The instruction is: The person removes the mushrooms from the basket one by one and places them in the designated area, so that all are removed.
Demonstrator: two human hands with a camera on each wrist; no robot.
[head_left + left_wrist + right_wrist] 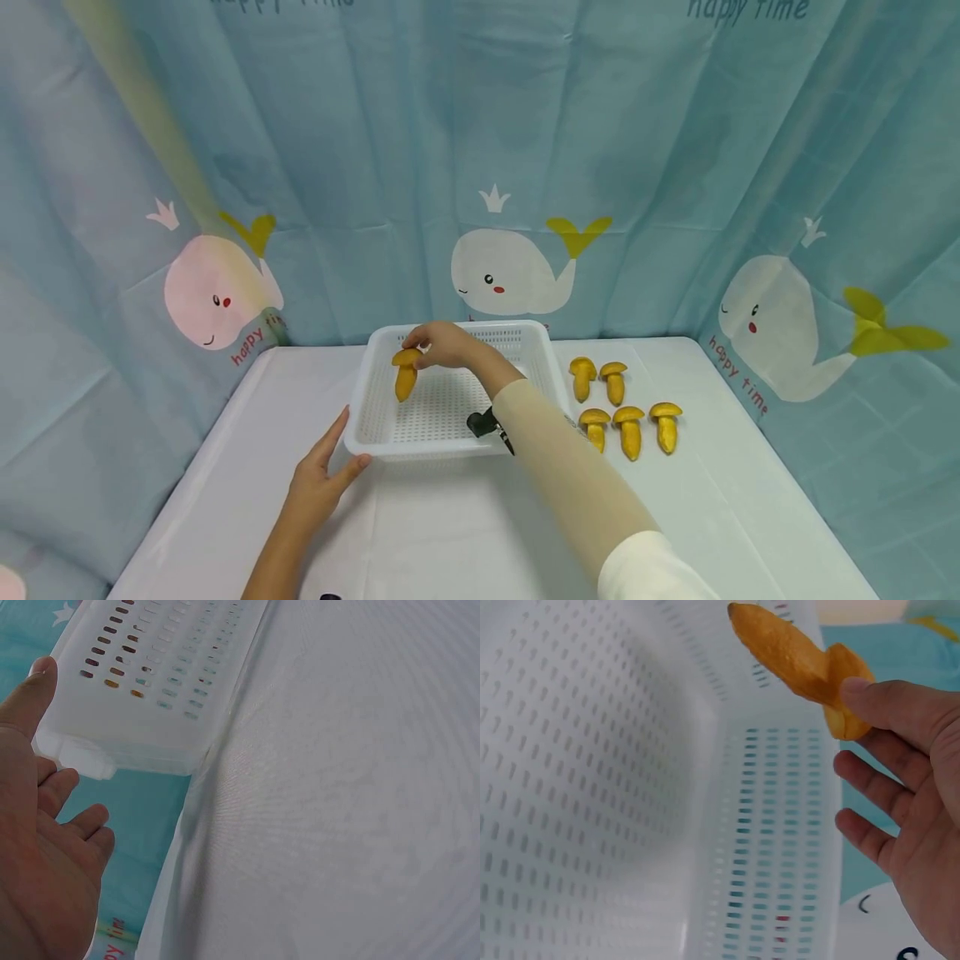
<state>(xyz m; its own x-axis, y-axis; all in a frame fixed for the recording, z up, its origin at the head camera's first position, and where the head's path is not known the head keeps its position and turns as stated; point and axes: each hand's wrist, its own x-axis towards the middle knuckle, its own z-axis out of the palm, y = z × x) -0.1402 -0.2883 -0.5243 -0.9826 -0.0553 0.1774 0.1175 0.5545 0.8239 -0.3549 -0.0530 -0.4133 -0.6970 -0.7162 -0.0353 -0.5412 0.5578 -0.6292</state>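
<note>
My right hand point(444, 346) pinches a yellow-brown mushroom point(406, 379) by its cap between thumb and fingers. Its stem points down over the left part of a white perforated plastic basket point(435, 451). In the right wrist view the mushroom point(787, 656) shows beside the basket's slotted wall, thumb on the cap, other fingers loosely bent. My left hand point(318, 487) touches the basket's near left corner, thumb at the front and straight forefinger along the left side. The left wrist view shows that hand point(49, 847) spread by the basket's end point(142, 727).
To the right of the basket, several similar mushrooms point(630, 433) lie on the white-covered table point(735, 492), one partly behind the right sleeve. A blue curtain point(645, 167) with whale prints encloses the table's back and sides. A black device point(482, 423) sits beside the right forearm.
</note>
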